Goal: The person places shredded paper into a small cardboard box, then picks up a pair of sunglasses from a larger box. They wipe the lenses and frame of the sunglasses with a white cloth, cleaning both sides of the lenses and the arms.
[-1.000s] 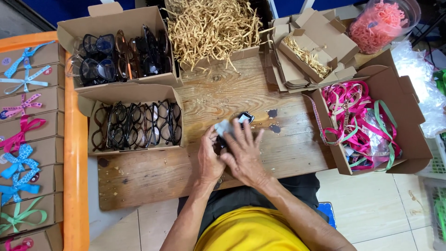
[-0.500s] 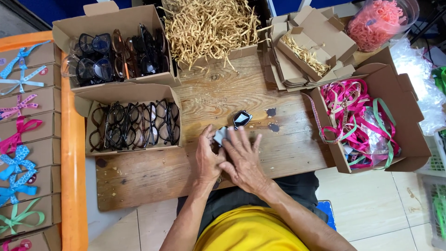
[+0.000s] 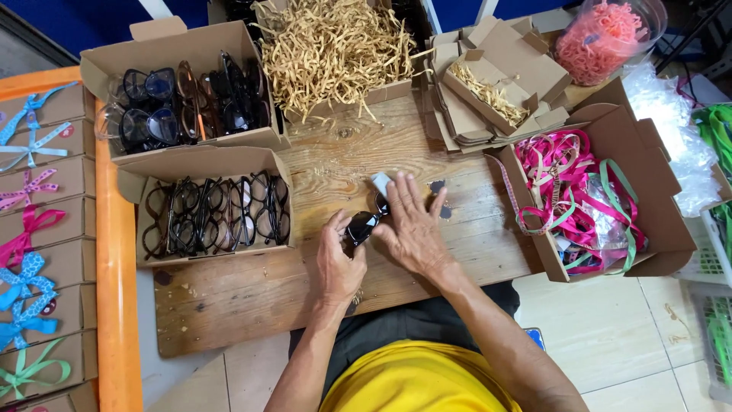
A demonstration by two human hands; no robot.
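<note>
Dark sunglasses (image 3: 361,226), left fingers (image 3: 338,226) pinching

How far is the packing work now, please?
Done: ribbon-tied boxes lie stacked at the left. In hand: left hand and right hand handle dark sunglasses on the wooden table. Left: two cartons of glasses remain full.

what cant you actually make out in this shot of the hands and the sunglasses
- Head view: most of the dark sunglasses is covered by the right hand and left hand; only one lens shows.
- The pale blue piece is half under the right fingers; its kind is unclear.
- The pink items in the clear tub are cut off by the top edge.
</note>
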